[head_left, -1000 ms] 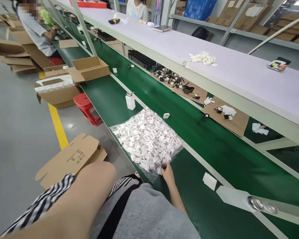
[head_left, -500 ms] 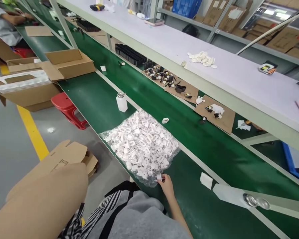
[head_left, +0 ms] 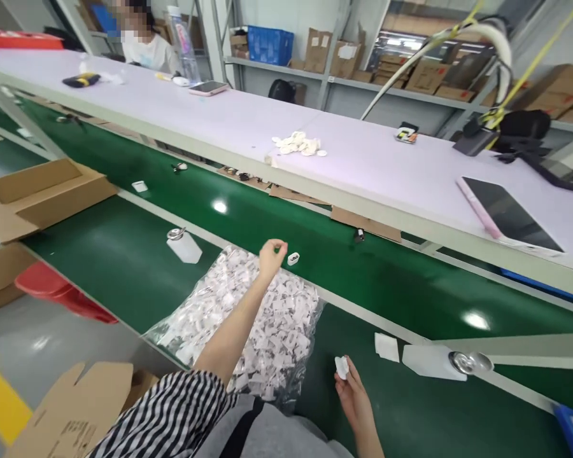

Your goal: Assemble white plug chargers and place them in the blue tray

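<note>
My left hand (head_left: 272, 257) is stretched over the far side of a clear plastic bag (head_left: 205, 299) full of small white plastic parts. Its fingers are curled together beside a white plastic housing (head_left: 293, 259) on the green belt, without touching it. Whatever the fingertips may hold is hidden. To the right of the bag, my right hand (head_left: 354, 395) is closed on a small white plastic piece (head_left: 342, 367), held above the green table.
Two white bottles with metal tops, one left (head_left: 185, 247) and one right (head_left: 432, 362), stand near the rail. A folded white cloth (head_left: 386, 346) lies by the right one. The raised shelf (head_left: 363, 165) overhangs the belt; an open carton (head_left: 52, 197) is at left.
My left arm has swung from the lower left across the bag to the belt. My right hand has left the bag's near edge, moving right with a white piece. The view has turned right.
</note>
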`<state>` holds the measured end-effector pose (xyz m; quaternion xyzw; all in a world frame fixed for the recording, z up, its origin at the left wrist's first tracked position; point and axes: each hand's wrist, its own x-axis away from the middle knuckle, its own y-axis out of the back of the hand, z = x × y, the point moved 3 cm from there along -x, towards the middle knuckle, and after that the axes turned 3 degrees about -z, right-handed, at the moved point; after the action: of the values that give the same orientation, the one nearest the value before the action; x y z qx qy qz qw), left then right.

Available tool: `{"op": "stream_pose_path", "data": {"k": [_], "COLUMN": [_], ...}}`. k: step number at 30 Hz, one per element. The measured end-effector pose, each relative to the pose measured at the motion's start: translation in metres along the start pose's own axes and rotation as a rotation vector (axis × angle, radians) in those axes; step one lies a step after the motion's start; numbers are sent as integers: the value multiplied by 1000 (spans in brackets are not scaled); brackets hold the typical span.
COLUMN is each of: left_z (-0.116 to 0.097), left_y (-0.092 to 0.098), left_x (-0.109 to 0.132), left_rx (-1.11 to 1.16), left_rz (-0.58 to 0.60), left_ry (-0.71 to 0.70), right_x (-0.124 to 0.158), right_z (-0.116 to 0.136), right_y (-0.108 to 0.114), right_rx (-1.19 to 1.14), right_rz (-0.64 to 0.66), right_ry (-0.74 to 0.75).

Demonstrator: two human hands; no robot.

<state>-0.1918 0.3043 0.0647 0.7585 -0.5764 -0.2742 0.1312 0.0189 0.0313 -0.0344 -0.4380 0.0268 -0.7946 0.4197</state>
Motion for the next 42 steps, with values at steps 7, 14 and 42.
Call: {"op": "stream_pose_path", "data": {"k": [7,14,42], "left_z": [3,-25,-9], "left_y": [-103,-114,-85], "left_x": [-6,36,249], "left_rx": [-614,-588,-163], "left_rz": [684,838,1051], "left_ry": [242,-85,-172], "right_x": [-20,-33,2], "right_z": [21,51,25], "right_y": [-13,-28,-3], "right_rx": [-133,-154,1289], "right_rz": [-54,-155,-44], "right_ry": [44,29,654]}}
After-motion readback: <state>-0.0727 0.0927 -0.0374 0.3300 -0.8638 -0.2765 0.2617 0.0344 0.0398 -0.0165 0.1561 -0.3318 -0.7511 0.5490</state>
